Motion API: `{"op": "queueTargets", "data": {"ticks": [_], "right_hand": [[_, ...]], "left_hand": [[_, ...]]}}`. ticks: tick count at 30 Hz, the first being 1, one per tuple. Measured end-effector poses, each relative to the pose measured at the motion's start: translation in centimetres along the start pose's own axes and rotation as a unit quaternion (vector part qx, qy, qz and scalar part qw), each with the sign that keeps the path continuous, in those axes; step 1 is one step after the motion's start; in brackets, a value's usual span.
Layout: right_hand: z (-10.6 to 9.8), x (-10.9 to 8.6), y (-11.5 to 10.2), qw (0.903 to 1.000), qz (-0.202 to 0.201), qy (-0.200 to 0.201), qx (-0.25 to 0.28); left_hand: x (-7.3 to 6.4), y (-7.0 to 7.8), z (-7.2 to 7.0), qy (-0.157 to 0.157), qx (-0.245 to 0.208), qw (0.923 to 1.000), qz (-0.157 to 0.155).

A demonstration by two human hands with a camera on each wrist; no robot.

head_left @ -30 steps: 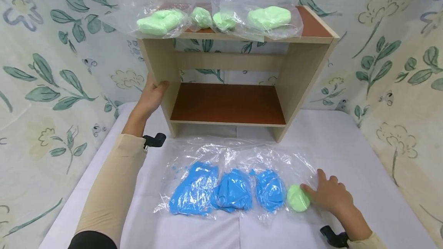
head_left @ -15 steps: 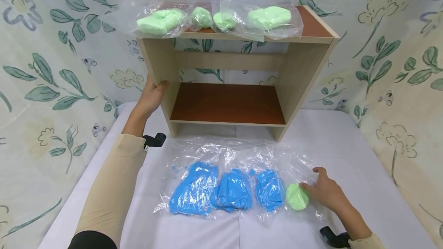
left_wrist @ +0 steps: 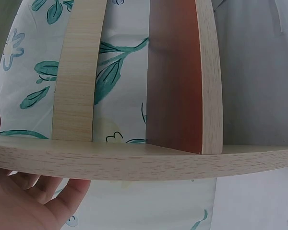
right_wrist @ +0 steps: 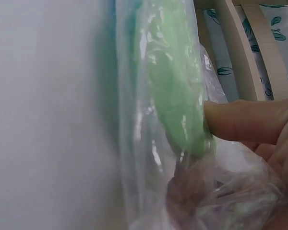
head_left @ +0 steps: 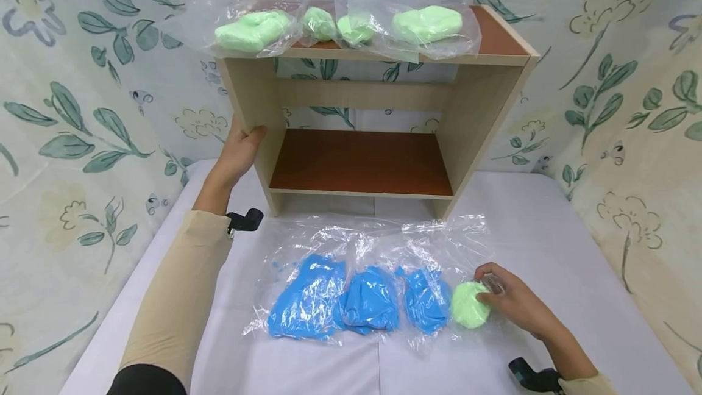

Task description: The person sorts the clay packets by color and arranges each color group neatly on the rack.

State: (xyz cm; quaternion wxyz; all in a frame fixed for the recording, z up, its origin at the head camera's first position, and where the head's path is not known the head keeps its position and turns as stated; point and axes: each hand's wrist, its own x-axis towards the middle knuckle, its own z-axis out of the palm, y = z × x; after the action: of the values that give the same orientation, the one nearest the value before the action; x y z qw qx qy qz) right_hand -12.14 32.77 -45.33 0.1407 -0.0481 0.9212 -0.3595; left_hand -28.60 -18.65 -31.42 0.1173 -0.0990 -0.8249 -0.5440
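Observation:
A small wooden shelf unit point(head_left: 493, 96) with brown boards stands on the white-covered table. My left hand point(head_left: 236, 154) grips its left side panel point(left_wrist: 149, 160); in the left wrist view the thumb is on one side, the fingers on the other. At the front right, my right hand point(head_left: 518, 303) pinches a clear plastic bag holding a round light-green lump point(head_left: 468, 305), perhaps soft clay. The thumb presses against the green lump point(right_wrist: 177, 81) in the right wrist view, with bunched plastic by the fingers. Left of it lie bags with blue lumps point(head_left: 370, 300), apparently overlapping.
Clear bags with pale green lumps point(head_left: 428, 24) lie along the shelf unit's top, and one point(head_left: 255, 30) overhangs its left end. Flower-patterned cloth point(head_left: 603, 108) hangs behind and at both sides. The white table cover point(head_left: 537, 224) extends right of the shelf.
My right hand has shifted slightly left and closed its fingers around the edge of the green lump's bag, gathering the plastic. The bag's upper end now spreads up toward the shelf. My left hand stays put.

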Motion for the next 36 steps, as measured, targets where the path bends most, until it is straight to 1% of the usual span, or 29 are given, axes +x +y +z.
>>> {"op": "queueTargets", "data": {"ticks": [3, 6, 13, 16, 21, 25, 31, 34, 36], "right_hand": [[0.16, 0.03, -0.01, 0.9999, -0.001, 0.006, -0.014], [0.16, -0.02, 0.01, 0.9996, 0.0, -0.007, -0.027], [0.02, -0.14, -0.27, 0.9987, -0.004, -0.05, -0.005], [-0.01, -0.19, -0.27, 0.9977, -0.019, -0.065, 0.006], [-0.14, -0.32, 0.12, 0.995, -0.046, -0.087, 0.018], [-0.11, -0.27, 0.4, 0.9939, -0.059, -0.092, 0.019], [-0.01, -0.19, 0.37, 0.9932, -0.072, -0.088, 0.025], [0.06, -0.06, 0.29, 0.9932, -0.071, -0.088, 0.027], [0.09, 0.02, 0.21, 0.9936, -0.063, -0.088, 0.034]], "left_hand": [[0.12, 0.02, 0.05, 0.001, 0.001, 1.0, -0.004], [0.27, -0.04, 0.12, 0.001, -0.002, 1.0, -0.001], [0.59, -0.15, 0.22, -0.001, -0.013, 0.9999, 0.006], [0.51, 0.05, 0.23, 0.0, -0.014, 0.9998, 0.012], [0.31, 0.1, 0.25, 0.002, -0.009, 0.9999, 0.014], [0.31, 0.01, 0.23, 0.003, -0.013, 0.9998, 0.014], [0.21, 0.1, 0.22, 0.001, -0.007, 1.0, 0.002], [0.12, 0.14, 0.16, 0.002, -0.01, 0.9999, 0.003], [0.08, 0.17, 0.14, 0.001, -0.011, 0.9999, 0.003]]}}
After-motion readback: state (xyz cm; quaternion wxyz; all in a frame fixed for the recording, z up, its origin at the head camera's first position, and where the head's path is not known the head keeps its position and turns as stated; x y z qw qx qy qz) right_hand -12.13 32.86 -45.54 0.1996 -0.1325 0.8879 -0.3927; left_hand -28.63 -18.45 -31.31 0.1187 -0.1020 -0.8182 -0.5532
